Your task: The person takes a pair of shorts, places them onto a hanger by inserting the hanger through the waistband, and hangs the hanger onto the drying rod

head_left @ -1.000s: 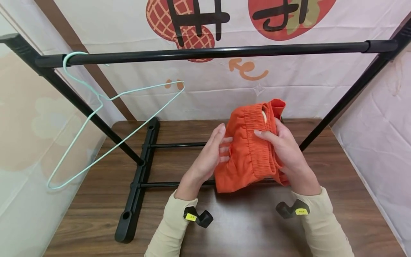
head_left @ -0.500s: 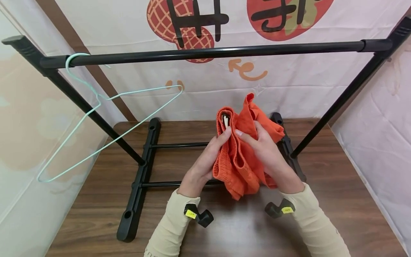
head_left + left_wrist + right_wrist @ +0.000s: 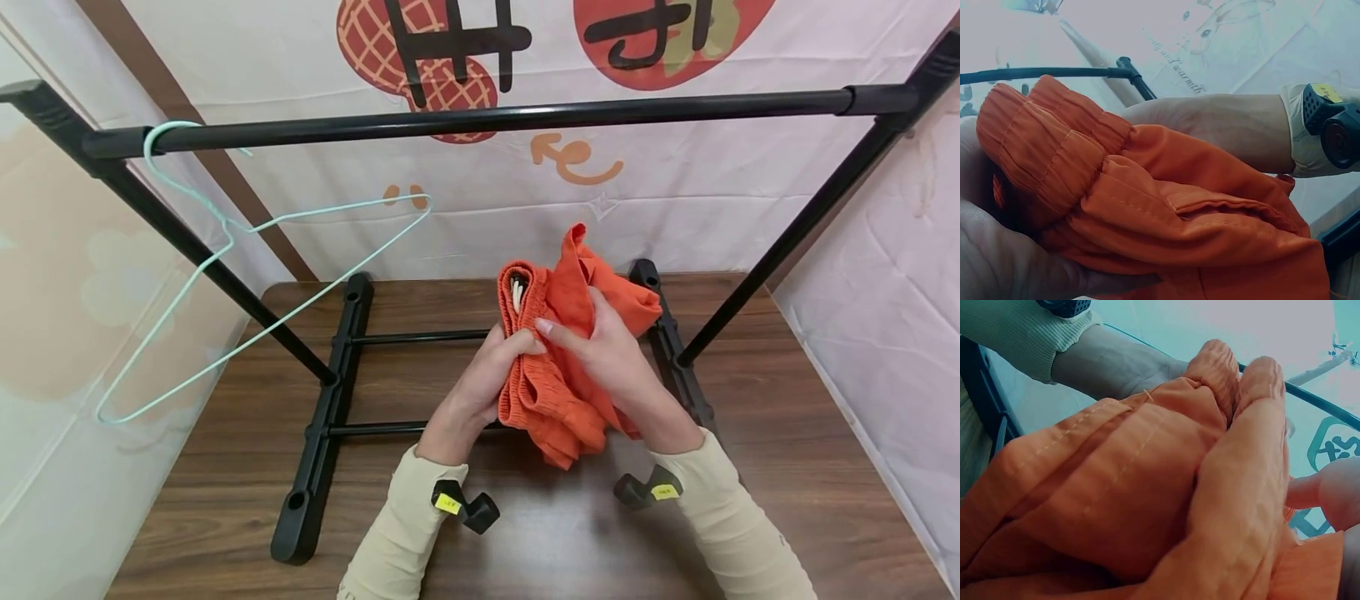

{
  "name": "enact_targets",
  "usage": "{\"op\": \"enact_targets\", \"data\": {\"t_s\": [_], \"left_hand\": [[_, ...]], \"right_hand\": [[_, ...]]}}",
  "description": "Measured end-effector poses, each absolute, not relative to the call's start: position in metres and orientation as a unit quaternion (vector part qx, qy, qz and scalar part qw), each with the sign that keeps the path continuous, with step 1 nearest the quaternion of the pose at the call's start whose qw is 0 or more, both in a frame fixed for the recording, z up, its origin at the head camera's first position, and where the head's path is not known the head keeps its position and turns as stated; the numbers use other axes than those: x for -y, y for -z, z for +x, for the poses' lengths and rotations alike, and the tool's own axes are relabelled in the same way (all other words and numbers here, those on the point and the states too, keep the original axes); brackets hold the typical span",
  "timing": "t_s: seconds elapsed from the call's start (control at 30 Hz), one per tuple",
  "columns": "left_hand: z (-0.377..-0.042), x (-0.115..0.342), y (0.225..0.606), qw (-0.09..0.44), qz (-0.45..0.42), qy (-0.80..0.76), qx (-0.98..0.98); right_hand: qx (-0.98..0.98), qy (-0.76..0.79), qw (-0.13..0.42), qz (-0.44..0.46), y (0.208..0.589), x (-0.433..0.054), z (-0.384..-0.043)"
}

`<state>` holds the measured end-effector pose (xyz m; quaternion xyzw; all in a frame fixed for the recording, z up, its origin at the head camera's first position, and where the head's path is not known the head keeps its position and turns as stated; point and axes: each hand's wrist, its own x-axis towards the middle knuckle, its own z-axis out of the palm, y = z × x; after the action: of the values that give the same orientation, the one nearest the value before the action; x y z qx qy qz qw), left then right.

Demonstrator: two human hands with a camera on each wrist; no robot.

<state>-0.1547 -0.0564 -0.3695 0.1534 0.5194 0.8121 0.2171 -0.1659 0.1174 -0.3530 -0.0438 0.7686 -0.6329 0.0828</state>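
A pair of orange shorts (image 3: pixel 562 404) is held bunched above the floor. Its gathered elastic waistband (image 3: pixel 1038 153) is folded over, and a white drawstring (image 3: pixel 517 293) shows inside the fold. On the left my left hand (image 3: pixel 483 377) grips the waistband edge, thumb across the front and fingers mostly hidden behind the cloth. My right hand (image 3: pixel 618 362) holds the shorts from the right, its thumb pressed on the front near the left thumb. The left wrist view shows a stitched pocket seam (image 3: pixel 1229 209); in the right wrist view cloth covers much of the scene.
A mint-green hanger (image 3: pixel 225 218) hangs at the left end of a black rack bar (image 3: pixel 480 121). The rack's feet (image 3: pixel 318 450) and lower rods stand on a brown wood-grain surface (image 3: pixel 795 467). Printed white cloth (image 3: pixel 697 175) encloses the sides and back.
The shorts have been turned so the waistband fold faces left. My left hand, flat beside them earlier, now grips the edge. My right hand has moved left, and its thumb has shifted slightly.
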Motion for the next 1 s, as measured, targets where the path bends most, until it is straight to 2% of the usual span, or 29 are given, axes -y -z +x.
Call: {"op": "enact_targets", "data": {"t_s": [0.2,0.53,0.8,1.0], "left_hand": [[-0.154,0.062,0.371,0.209,0.147,-0.818,-0.516],[-0.159,0.085,0.363,0.217,0.128,-0.823,-0.509],[-0.161,0.116,0.342,0.162,0.065,-0.836,-0.521],[-0.154,0.140,0.331,0.105,0.056,-0.860,-0.497]], "right_hand": [[-0.737,0.671,0.072,-0.045,0.361,-0.121,-0.169],[-0.735,0.675,0.063,0.006,0.357,-0.138,-0.175],[-0.696,0.717,0.027,0.028,0.354,-0.161,-0.180],[-0.660,0.751,0.012,0.024,0.360,-0.183,-0.185]]}}
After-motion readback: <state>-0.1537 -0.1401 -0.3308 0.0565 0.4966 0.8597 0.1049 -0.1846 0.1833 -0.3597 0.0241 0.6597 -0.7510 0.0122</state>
